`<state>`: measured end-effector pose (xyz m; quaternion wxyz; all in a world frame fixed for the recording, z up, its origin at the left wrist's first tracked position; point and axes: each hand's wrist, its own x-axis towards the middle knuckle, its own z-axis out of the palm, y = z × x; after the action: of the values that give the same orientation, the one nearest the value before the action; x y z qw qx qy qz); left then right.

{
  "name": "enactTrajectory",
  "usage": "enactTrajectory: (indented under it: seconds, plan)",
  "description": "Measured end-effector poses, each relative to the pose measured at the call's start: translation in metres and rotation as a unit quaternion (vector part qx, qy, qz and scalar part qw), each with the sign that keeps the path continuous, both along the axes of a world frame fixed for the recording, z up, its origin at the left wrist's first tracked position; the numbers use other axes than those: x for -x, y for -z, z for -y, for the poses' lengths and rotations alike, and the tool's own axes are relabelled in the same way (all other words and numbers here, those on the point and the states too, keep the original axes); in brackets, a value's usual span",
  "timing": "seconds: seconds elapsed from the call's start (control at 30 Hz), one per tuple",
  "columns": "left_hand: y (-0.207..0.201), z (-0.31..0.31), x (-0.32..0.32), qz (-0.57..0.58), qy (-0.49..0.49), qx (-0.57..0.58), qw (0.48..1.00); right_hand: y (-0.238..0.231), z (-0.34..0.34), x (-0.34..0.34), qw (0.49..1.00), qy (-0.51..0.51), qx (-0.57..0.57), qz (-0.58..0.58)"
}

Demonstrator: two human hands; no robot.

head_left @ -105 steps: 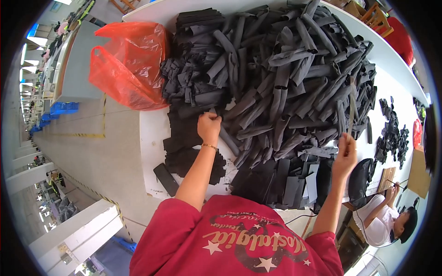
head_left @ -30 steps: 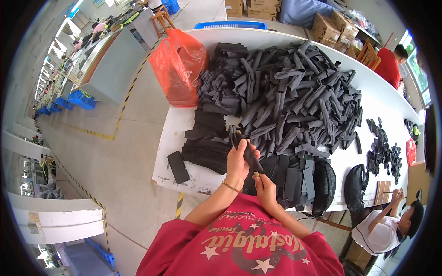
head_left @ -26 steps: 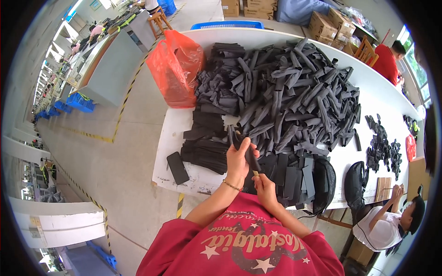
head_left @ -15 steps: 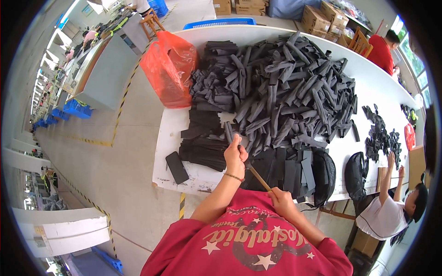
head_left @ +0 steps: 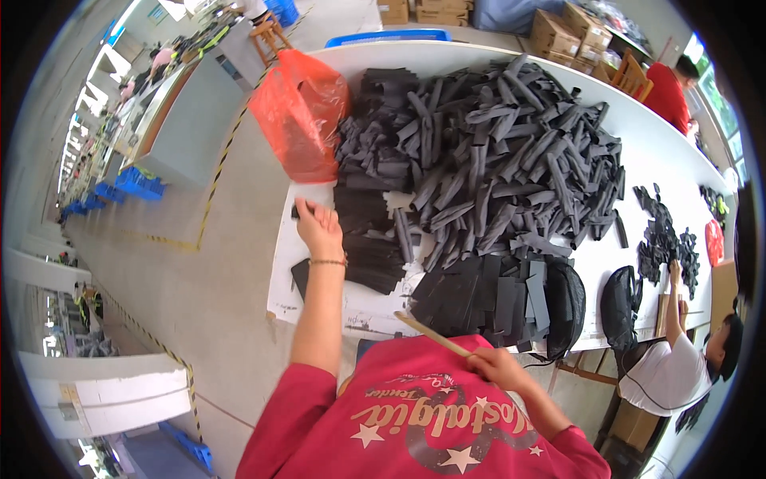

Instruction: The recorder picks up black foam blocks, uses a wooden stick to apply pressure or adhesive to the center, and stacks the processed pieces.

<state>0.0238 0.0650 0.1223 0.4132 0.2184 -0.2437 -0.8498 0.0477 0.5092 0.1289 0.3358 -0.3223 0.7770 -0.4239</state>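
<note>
Reaching toward ten o'clock, my left hand (head_left: 319, 230) rests loosely curled on a small black foam piece (head_left: 296, 211) at the white table's (head_left: 281, 275) left edge, while my right hand (head_left: 496, 368) at five o'clock grips a thin wooden stick (head_left: 431, 334) beside the stacked black foam strips (head_left: 479, 295).

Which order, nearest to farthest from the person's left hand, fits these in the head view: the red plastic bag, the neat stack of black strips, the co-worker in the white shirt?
From the left hand:
1. Neat stack of black strips, just right of it on the table.
2. Red plastic bag, beyond it at the table's far left corner.
3. Co-worker in the white shirt, far off at the right edge.
</note>
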Motion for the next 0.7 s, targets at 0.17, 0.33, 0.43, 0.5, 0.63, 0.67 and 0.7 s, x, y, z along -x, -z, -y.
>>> enactTrajectory:
  seconds: [0.17, 0.33, 0.43, 0.5, 0.63, 0.67, 0.7]
  plan:
    - [-0.014, -0.069, 0.033, 0.031, 0.082, -0.199, 0.976, -0.032, 0.059, 0.04, 0.981, 0.173, 0.083, -0.001]
    - [-0.008, -0.105, 0.026, 0.005, 0.159, -0.227, 0.961, -0.028, 0.082, 0.038, 0.971, 0.194, 0.129, -0.047]
    - [-0.011, -0.107, 0.026, 0.04, 0.172, -0.181, 0.968, -0.02, 0.074, 0.031, 0.98, 0.172, 0.08, -0.064]
    - [-0.013, -0.11, 0.027, 0.072, 0.17, -0.153, 0.971, -0.014, 0.071, 0.027, 0.982, 0.17, 0.056, -0.059]
    - [-0.012, -0.123, 0.026, 0.09, 0.202, -0.111, 0.969, -0.014, 0.073, 0.028, 0.982, 0.175, 0.053, -0.054]
    - [-0.013, -0.13, 0.025, 0.109, 0.22, -0.079, 0.966, -0.013, 0.072, 0.029, 0.982, 0.177, 0.049, -0.051]
    - [-0.015, -0.137, 0.024, 0.127, 0.238, -0.047, 0.962, -0.012, 0.072, 0.03, 0.982, 0.178, 0.045, -0.047]
